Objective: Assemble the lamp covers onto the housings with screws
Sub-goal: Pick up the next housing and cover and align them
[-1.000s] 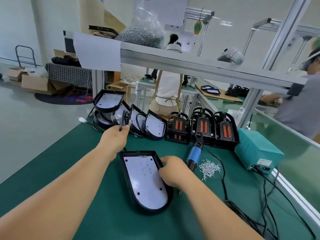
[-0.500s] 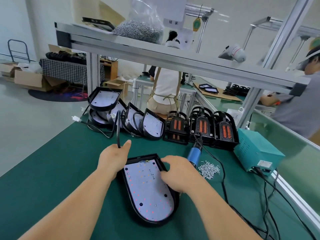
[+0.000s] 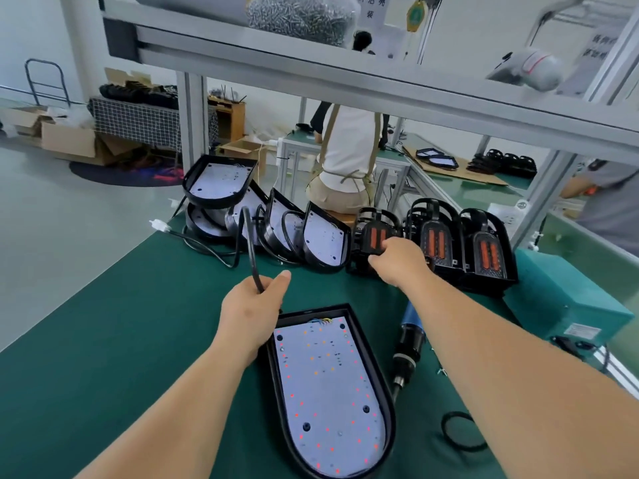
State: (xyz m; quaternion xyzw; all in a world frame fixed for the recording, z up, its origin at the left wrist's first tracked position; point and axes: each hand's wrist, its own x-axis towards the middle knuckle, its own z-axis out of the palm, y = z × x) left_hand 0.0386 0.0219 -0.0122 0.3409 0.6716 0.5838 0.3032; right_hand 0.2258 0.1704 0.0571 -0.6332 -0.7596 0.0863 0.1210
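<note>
Head view: bench being looked at from above, forward and down.

The scene is being recorded by one wide-angle camera worn on the head and aimed forward and steeply down over the green bench (image 3: 103, 340). Both forearms are being seen entering from the bottom edge, so the work is being viewed close in. The left hand (image 3: 249, 312), gripping a black cable (image 3: 249, 243), is being framed just left of centre. The right hand (image 3: 401, 264), gripping a lamp cover (image 3: 375, 233), is being framed right of centre and farther out. The housing (image 3: 328, 392) is being framed nearest, at lower centre. The overhead shelf (image 3: 380, 84) is being caught across the top, with a neighbouring bench (image 3: 515, 184) being seen beyond it.
</note>
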